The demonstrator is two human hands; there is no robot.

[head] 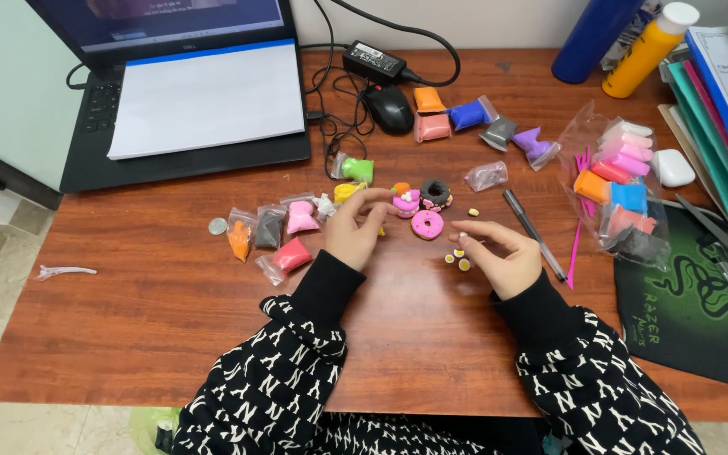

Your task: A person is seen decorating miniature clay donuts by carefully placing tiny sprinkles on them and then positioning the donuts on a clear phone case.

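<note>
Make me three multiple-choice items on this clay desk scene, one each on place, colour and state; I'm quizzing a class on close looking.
1. Where does the pink doughnut lie?
A. on the laptop
B. on the wooden desk, between the hands
C. on the floor

2. What colour is the bottle at top right?
A. green
B. white
C. yellow-orange

3. How is the laptop?
A. open, white paper over its keyboard
B. shut
C. upside down

B: it sits between left hand and right hand.
C: yellow-orange body, white cap.
A: the screen stands up.
</note>
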